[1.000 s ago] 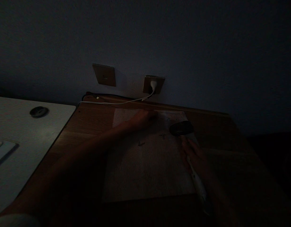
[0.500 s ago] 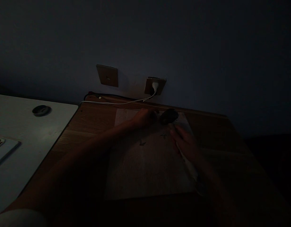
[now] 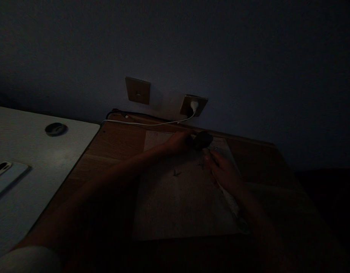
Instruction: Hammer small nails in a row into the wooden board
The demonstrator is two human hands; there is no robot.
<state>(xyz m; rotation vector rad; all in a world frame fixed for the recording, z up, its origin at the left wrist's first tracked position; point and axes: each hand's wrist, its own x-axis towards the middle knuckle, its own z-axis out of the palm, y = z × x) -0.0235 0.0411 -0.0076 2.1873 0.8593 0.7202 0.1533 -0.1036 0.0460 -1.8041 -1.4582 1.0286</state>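
Observation:
The scene is very dark. My right hand (image 3: 224,172) is closed around the pale handle of a hammer (image 3: 203,139) with a dark, blunt head. At the far part of a pale flat board (image 3: 169,216), my left hand (image 3: 179,142) has its fingers curled right beside the hammer head. Whatever those fingers pinch, if anything, is lost in shadow and behind the head. On the board lie two small groups of thin dark pieces that look like nails: one group (image 3: 176,173) near the middle, the other group (image 3: 201,164) near my right hand.
Under the board is a brown wooden table (image 3: 106,142) against the wall. A white table (image 3: 63,155) adjoins on the left, bearing a phone (image 3: 10,176) and a round dark dish (image 3: 55,129). A white cable (image 3: 152,124) runs along the back to a wall socket (image 3: 194,105).
The view has shifted slightly, so the board and sockets sit further right. My left hand and the hammer head appear closer together.

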